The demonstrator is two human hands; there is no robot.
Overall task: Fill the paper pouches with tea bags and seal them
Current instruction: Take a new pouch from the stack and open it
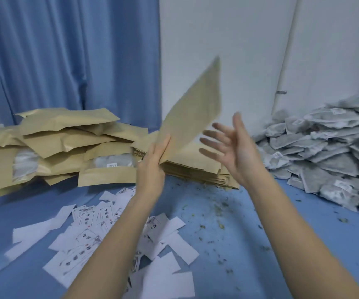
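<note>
The left hand pinches an empty pouch slanting up-right; the spread right hand waits just right of it.

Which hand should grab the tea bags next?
Right. The right hand is open, holds nothing, and is on the side of the tea bag heap. The left hand already grips the lifted paper pouch at its lower edge, away from that heap.
</note>
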